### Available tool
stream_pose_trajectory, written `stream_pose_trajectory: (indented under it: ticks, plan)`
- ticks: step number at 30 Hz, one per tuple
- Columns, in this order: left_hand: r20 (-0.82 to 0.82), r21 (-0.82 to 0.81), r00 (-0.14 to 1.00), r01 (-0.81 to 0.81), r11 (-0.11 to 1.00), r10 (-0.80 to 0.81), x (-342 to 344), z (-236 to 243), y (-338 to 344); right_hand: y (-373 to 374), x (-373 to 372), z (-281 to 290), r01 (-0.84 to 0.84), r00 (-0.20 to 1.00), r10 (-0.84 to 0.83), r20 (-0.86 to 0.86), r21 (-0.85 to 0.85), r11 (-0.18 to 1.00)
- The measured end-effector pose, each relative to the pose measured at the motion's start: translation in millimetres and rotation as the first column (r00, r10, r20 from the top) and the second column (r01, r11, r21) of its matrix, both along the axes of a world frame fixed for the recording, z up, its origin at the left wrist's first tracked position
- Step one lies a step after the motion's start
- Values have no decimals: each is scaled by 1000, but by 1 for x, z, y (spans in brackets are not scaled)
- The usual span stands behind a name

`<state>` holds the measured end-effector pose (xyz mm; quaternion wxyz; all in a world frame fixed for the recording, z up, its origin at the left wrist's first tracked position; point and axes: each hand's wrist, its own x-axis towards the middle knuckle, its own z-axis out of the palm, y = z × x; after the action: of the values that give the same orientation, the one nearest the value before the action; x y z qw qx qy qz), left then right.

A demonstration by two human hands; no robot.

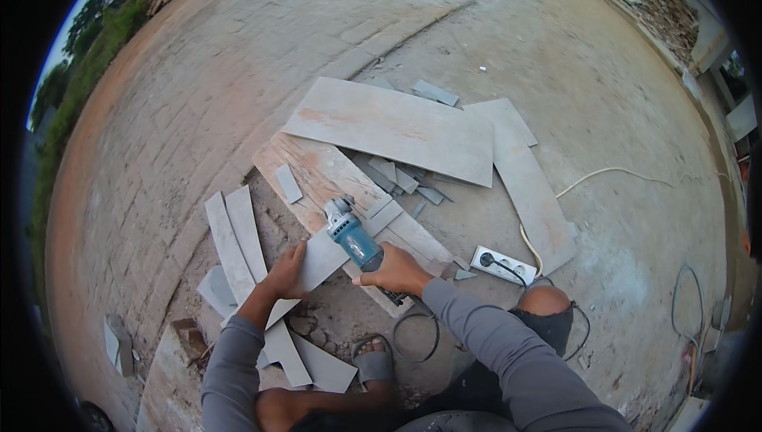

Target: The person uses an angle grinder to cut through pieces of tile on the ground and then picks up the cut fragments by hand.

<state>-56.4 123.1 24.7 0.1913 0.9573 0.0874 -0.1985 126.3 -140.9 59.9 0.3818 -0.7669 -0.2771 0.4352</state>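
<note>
Head view: gripping the angle grinder (355, 241) by its body in the right hand (398, 269), over the grey strip (323, 259) laid across a stained slab (337, 172); clasping the strip's left edge in the left hand (284, 275). Probably best to brace it flat, well clear of the grinder's head.

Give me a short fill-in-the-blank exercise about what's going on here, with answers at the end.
The right hand grips a teal power tool, an angle ____.
The left hand holds a flat strip coloured ____.
The black plug sits in a power strip coloured ____.

Missing words: grinder; grey; white.
</note>
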Motion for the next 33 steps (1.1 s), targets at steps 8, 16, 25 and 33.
stream_pose_trajectory:
  ticks: [8, 16, 25, 33]
  plan:
    - [32, -6, 999, 24, 1000, -24, 1, -1, 1, 4, 0, -6, 0, 999, -2, -36, -79, 997]
    - [17, -12, 1000, 19, 1000, -18, -2, -2, 3, 5, -2, 0, 17, 999, -21, -42, -96, 995]
    - [-44, -10, 999, -18, 1000, 18, 1, 3, 0, 7, 0, 5, 9, 999, -12, -37, -101, 995]
    - [-80, -5, 996, -37, 999, 36, 4, 9, -3, 7, 0, 4, 8, 999, -13, -43, -109, 994]
